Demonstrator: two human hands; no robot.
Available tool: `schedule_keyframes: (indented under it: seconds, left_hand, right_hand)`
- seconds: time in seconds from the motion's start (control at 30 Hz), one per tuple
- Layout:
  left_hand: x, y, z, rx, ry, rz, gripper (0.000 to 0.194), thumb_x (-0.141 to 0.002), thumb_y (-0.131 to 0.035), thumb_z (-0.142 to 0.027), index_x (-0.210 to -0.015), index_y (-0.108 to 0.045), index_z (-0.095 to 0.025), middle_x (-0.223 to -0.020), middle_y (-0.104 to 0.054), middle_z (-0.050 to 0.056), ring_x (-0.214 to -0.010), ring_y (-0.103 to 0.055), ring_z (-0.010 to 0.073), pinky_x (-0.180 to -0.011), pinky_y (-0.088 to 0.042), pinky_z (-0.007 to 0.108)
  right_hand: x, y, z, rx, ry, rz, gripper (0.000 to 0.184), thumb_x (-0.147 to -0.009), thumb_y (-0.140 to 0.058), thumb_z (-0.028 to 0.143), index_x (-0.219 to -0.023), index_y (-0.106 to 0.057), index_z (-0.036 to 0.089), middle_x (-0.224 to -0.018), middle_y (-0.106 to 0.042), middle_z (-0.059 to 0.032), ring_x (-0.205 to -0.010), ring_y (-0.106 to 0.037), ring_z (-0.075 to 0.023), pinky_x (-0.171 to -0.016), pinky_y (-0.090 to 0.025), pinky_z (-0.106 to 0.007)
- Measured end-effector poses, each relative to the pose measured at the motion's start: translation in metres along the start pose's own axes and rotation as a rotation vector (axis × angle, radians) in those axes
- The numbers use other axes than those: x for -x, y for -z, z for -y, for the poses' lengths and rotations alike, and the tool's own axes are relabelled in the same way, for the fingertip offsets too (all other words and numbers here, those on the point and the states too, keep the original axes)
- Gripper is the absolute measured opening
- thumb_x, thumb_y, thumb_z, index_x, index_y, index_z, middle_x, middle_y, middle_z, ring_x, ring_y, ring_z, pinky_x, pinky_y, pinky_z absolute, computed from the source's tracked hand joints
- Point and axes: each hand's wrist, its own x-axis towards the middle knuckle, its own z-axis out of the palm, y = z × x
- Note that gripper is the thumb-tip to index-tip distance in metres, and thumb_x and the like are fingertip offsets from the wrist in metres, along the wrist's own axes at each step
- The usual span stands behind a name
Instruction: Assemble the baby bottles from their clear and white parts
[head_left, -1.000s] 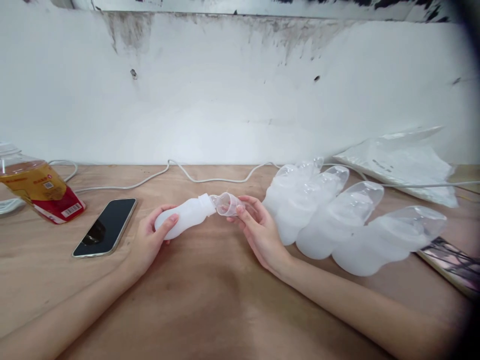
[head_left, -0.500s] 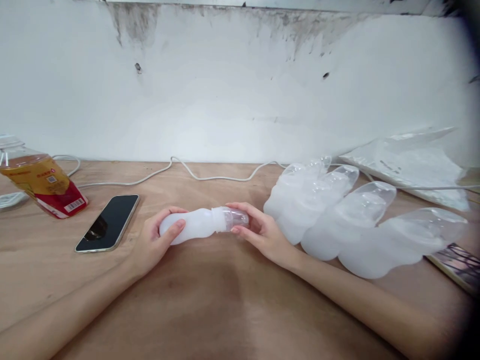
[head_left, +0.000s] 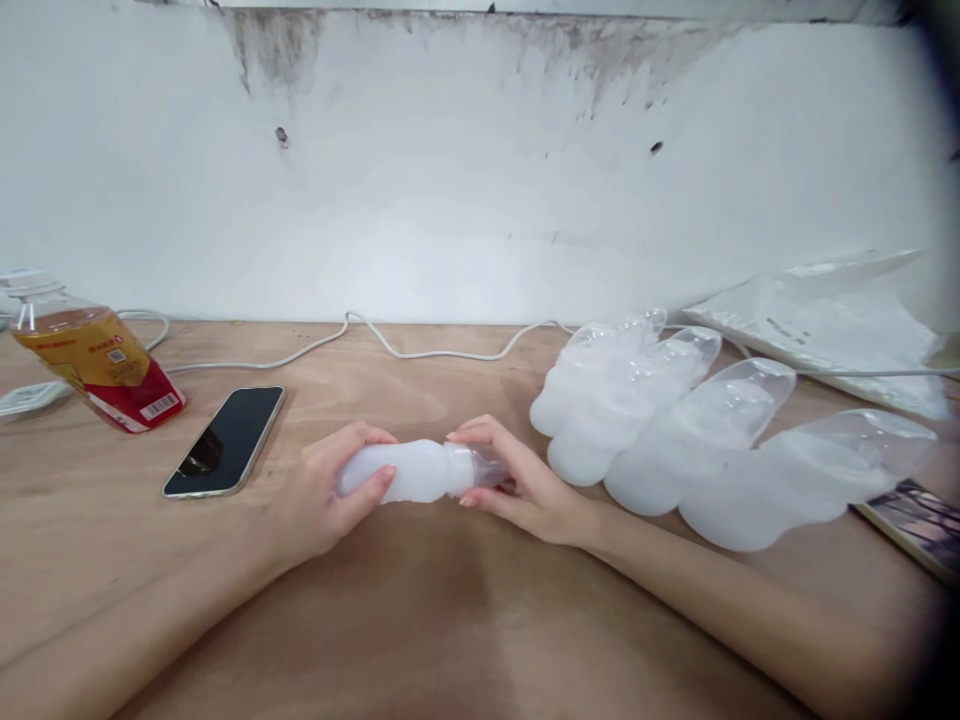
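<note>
A frosted white squeeze bottle (head_left: 416, 470) with a clear cap (head_left: 486, 467) lies sideways between my hands, above the wooden table. My left hand (head_left: 341, 490) is wrapped round its base end, thumb on the near side. The fingers of my right hand (head_left: 517, 480) close round the clear cap at the other end and hide part of it. To the right, several similar capped bottles (head_left: 660, 430) stand crowded together, close to my right forearm.
A black phone (head_left: 225, 442) lies left of my hands. Beyond it stands a drink bottle (head_left: 112, 365) with a yellow and red label. A white cable (head_left: 442, 354) runs along the wall. At the right are a clear plastic bag (head_left: 832, 320) and a dark patterned object (head_left: 911, 520).
Both hands and the bottle have come slightly nearer and to the right. My right hand has moved further along the cap, with its fingers now at the collar.
</note>
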Motion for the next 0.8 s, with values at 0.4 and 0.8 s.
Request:
schedule_keyframes:
  seconds: [0.4,0.8]
  left_hand:
    - [0.016,-0.013,-0.009,0.029,0.13,-0.113,0.022,-0.078,-0.045,-0.04,-0.077,-0.059,-0.023,-0.063,-0.06,-0.001,-0.052,-0.051,0.0155,-0.047,-0.036,0.023]
    - [0.012,-0.019,-0.007,0.242,0.16,0.036,0.03,-0.078,-0.046,-0.045,-0.092,-0.059,-0.021,-0.072,-0.063,0.001,-0.056,-0.056,0.0154,-0.048,-0.043,0.023]
  right_hand:
    - [-0.002,0.0,0.02,-0.079,-0.164,0.031,0.033,-0.078,-0.055,0.031,-0.107,-0.041,0.023,-0.095,-0.046,-0.0044,-0.073,-0.049,-0.0126,-0.055,-0.045,-0.024]
    - [-0.012,0.028,0.059,0.269,-0.067,0.06,0.024,-0.074,-0.058,0.027,-0.095,-0.048,0.021,-0.092,-0.051,-0.0042,-0.067,-0.05,-0.0111,-0.048,-0.042,-0.021]
